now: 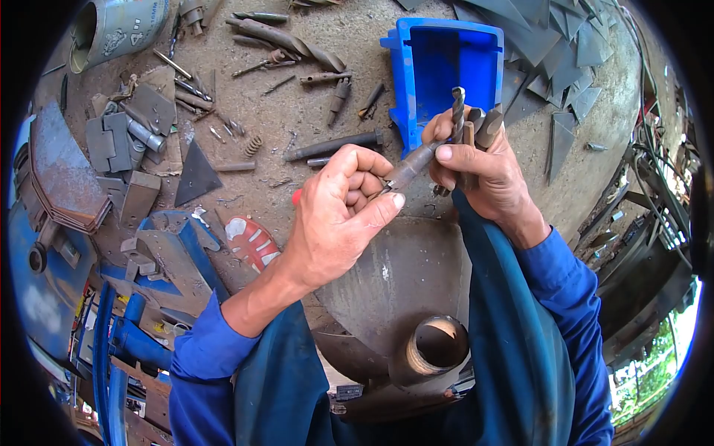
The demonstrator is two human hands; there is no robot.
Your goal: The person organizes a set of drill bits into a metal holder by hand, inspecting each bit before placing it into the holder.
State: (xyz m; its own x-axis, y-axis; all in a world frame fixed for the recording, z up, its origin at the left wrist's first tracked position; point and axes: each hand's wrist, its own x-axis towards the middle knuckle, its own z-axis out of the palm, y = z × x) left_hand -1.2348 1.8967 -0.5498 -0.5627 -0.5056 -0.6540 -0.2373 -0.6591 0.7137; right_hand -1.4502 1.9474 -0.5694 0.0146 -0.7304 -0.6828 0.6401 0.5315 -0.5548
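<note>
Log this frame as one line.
left hand: gripping drill bit shank | right hand: holding several drill bits | behind: blue plastic bin

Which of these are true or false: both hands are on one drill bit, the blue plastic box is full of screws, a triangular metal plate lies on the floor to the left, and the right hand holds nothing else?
1. Both hands hold one drill bit. True: the left hand grips its shank end, the right hand its fluted part.
2. The blue plastic box is full of screws. False: its inside shows bare.
3. A triangular metal plate lies on the floor to the left. True.
4. The right hand holds nothing else. False: it also clutches several more bits.
</note>
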